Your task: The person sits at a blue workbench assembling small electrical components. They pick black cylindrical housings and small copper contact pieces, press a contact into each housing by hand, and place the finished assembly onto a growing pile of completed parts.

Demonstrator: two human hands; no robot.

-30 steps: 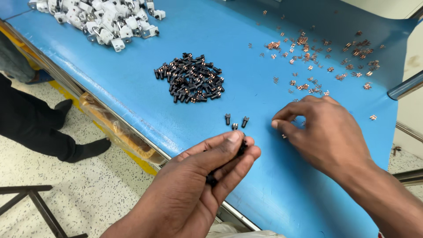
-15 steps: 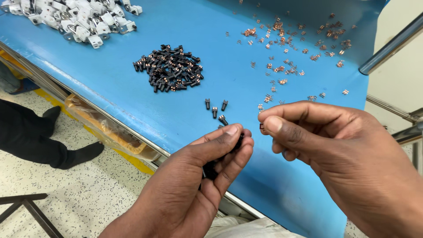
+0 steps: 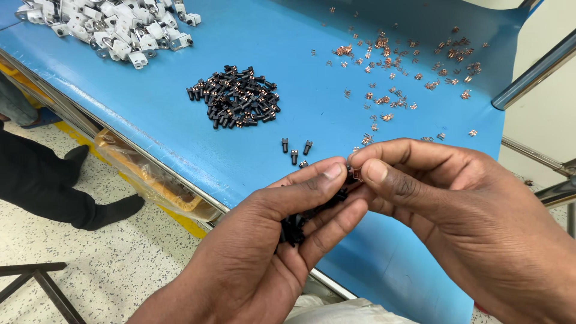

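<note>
Left hand [image 3: 270,252] curled over a small bunch of black parts [image 3: 294,228], thumb pressed forward onto one black piece at the fingertips. Right hand [image 3: 468,222] pinching a tiny copper clip [image 3: 357,174] between thumb and forefinger, clip touching the black piece held by the left. Both hands closed in a grip, meeting just above the near edge of the table [image 3: 180,120].

Table top smooth blue, slightly glossy, with a metal strip along the near edge; clear plastic bag [image 3: 150,180] with something yellow-orange hanging below that edge.

Pile of black parts [image 3: 237,99] mid-table: short, stubby, cylinder-like pieces, matte, some with copper glints. Four loose black parts [image 3: 295,150] standing or lying just beyond the fingertips, apart from the pile. Scatter of copper clips [image 3: 396,72] far right: small, bent, shiny, spread thin rather than heaped. Heap of white plastic housings [image 3: 114,30] far left corner, blocky, with metal rings showing.

Open blue surface between the pile and the near edge, and between the pile and the copper scatter. Shiny metal rails [image 3: 534,72] on the right side of the table. Speckled pale floor [image 3: 90,264] below left, with a dark-clothed leg and foot [image 3: 54,186] of another person and a dark metal frame [image 3: 36,282] at the bottom corner.
</note>
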